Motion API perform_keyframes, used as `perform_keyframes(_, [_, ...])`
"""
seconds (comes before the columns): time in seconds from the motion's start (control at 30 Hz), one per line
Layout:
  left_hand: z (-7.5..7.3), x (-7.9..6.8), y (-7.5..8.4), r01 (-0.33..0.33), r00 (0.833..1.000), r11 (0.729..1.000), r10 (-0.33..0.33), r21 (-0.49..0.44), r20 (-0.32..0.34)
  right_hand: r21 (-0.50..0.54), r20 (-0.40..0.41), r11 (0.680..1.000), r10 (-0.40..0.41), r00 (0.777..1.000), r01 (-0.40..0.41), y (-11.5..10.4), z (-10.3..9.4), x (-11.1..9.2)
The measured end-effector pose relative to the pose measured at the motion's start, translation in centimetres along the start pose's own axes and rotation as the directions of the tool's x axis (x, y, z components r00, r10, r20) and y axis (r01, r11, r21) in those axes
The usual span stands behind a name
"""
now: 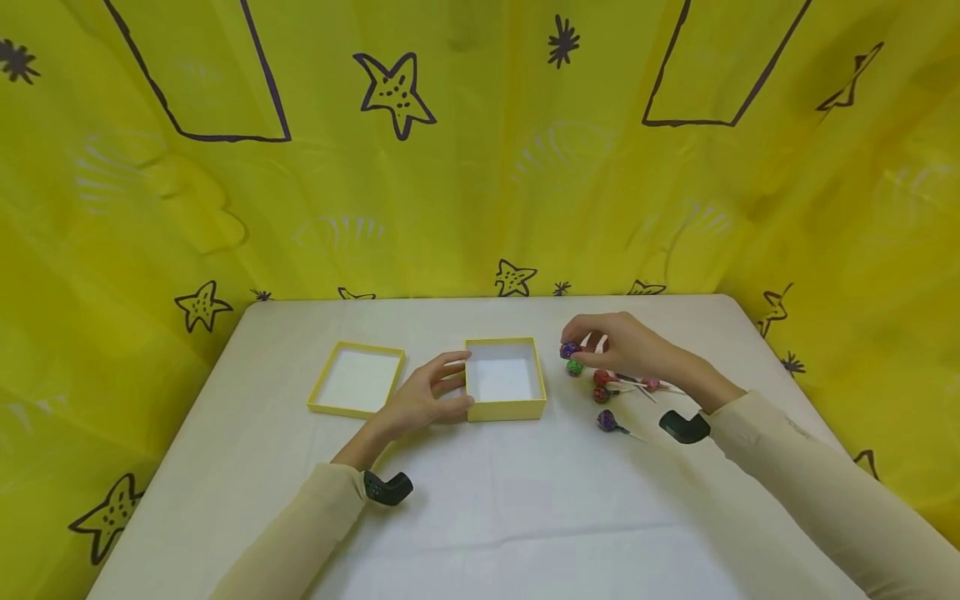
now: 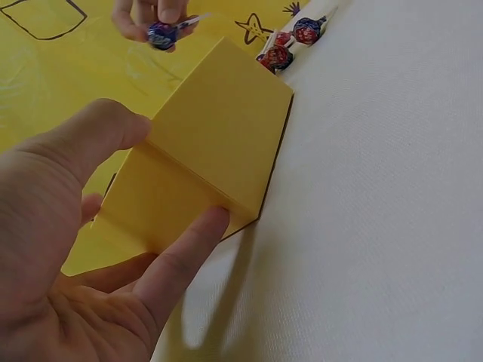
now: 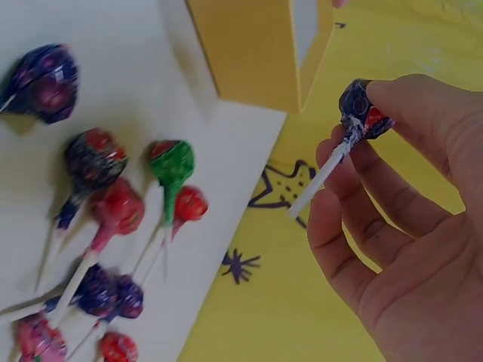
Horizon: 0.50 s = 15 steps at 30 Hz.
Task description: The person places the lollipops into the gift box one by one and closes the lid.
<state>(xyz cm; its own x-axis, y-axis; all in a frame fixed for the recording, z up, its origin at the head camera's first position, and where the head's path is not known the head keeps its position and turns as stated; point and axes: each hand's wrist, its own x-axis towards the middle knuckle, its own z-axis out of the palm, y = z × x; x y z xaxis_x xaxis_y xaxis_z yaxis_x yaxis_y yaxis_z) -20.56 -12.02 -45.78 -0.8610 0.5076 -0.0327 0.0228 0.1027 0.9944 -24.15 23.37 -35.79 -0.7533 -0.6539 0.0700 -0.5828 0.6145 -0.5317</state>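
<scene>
A purple-wrapped lollipop (image 3: 361, 113) is pinched by its head in my right hand (image 1: 618, 343), above the table and right of the box. Its white stick points down past the curled fingers in the right wrist view. My left hand (image 1: 426, 396) rests against the left wall of an open yellow box (image 1: 506, 410) with a white inside. In the left wrist view, the thumb touches the box's upper edge and a finger presses low on its side. Below and beside the right hand lie several lollipops, among them a green one (image 3: 173, 162) and a purple one (image 1: 606, 421).
A shallow yellow-rimmed lid (image 1: 356, 379), white inside, lies left of the left hand. The white-covered table (image 1: 480, 500) ends at a yellow curtain (image 1: 450, 208) with drawn stars. Several red and pink lollipops (image 1: 602, 377) cluster on the right with sticks crossing.
</scene>
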Motion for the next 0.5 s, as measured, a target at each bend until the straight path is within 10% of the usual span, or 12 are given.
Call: perform_keyframes(0.5, [0.0,0.1,-0.1,0.023,0.998,1.0,-0.023,-0.004,-0.053,0.074,0.105,0.995,-0.07,0.992,0.062,-3.4,1.6,5.3])
